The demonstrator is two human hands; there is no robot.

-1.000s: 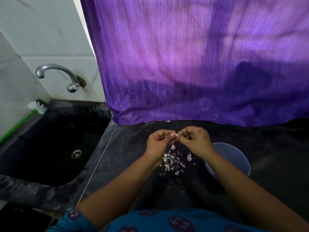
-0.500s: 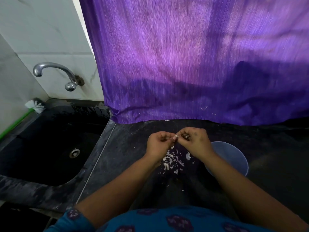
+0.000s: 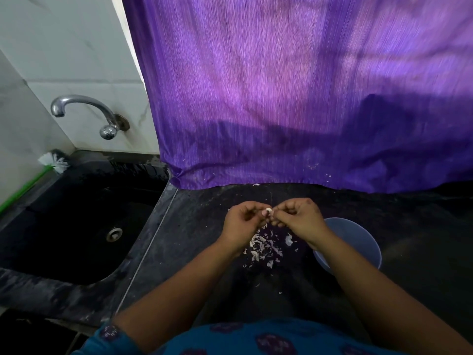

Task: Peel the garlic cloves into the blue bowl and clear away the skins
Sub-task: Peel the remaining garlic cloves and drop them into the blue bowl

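The left hand (image 3: 243, 221) and right hand (image 3: 298, 217) show only small changes against the earlier pictures. Both sit slightly nearer the rear edge of the counter (image 3: 194, 239), with the fingertips drawn closer together. The garlic clove (image 3: 267, 211) pinched between them now shows more pale surface at the point of contact than it did a second ago. The right thumb and forefinger are closed tighter on it. The loose skins (image 3: 263, 248) below the hands lie spread a little wider toward the front edge.
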